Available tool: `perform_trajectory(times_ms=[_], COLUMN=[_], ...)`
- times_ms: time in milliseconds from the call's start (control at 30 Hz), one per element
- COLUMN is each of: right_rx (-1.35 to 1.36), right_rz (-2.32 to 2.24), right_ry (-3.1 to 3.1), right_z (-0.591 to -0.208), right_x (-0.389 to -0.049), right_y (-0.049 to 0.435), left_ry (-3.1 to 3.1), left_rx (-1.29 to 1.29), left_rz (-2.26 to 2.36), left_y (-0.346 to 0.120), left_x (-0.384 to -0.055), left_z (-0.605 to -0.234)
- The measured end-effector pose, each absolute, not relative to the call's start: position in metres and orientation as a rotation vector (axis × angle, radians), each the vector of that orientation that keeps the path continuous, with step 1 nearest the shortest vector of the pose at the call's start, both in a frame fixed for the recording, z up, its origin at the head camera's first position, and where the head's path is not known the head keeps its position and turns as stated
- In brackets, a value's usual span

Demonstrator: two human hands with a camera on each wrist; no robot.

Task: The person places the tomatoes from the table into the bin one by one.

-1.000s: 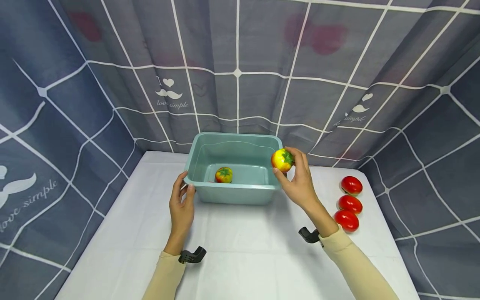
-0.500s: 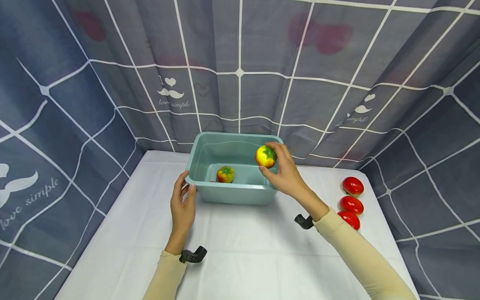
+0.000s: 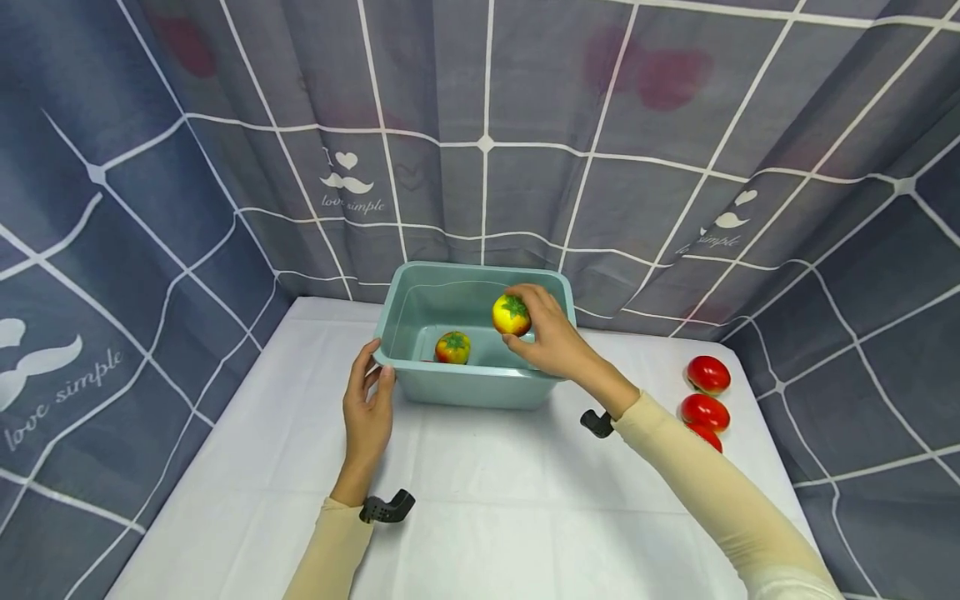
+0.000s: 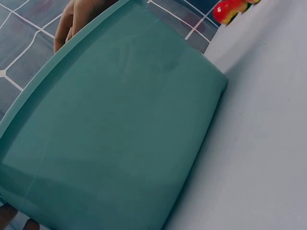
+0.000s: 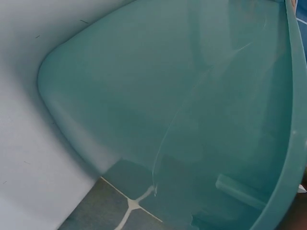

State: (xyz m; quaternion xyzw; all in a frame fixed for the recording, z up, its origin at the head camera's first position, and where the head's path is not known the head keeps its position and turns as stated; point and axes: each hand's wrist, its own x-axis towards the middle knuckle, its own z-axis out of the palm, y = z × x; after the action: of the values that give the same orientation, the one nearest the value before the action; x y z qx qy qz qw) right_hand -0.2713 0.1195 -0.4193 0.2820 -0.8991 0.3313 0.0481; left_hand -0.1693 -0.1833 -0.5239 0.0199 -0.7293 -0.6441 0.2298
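A grey-green plastic bin stands on the white-covered table against the curtain. My left hand grips its front left corner, thumb on the near side and fingers at the left rim. Over the bin's right half, my right hand pinches a yellow-and-red tomato, its green leafy calyx facing up. Another tomato lies inside on the bin floor, with a sliver of red beside it mostly hidden by the front wall. The bin's outer wall fills the left wrist view, and right-hand fingers show beyond the rim.
Three red tomatoes sit in a row along the table's right side, the nearest partly covered by my right sleeve. Grey checked curtain encloses the table at the back and both sides.
My right hand has carried the tomato leftward from the bin's right rim to over its inside. The left hand keeps its grip on the corner.
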Motion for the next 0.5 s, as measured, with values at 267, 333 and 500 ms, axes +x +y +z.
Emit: perform_trajectory(times_ms=[267,333,500], right_rx=[0.807,0.791,0.757], right_rz=[1.029,1.04,1.061], right_ry=[-2.731,-2.737,-2.73], right_z=[-0.4215,-0.4216,-0.4201], right_x=[-0.2749,-0.2746,-0.2732], right_y=[0.1227,0.1233,0.1254], left_ry=[-2.005,-2.004,-1.997], left_rx=[0.038,0.046,0.049], left_rz=[-1.791,-1.791,-1.788], left_y=[-0.1826,-0.1828,-0.1832], left_x=[-0.1701,-0.1693,-0.1682], left_z=[-0.5222,-0.5224,-0.5226])
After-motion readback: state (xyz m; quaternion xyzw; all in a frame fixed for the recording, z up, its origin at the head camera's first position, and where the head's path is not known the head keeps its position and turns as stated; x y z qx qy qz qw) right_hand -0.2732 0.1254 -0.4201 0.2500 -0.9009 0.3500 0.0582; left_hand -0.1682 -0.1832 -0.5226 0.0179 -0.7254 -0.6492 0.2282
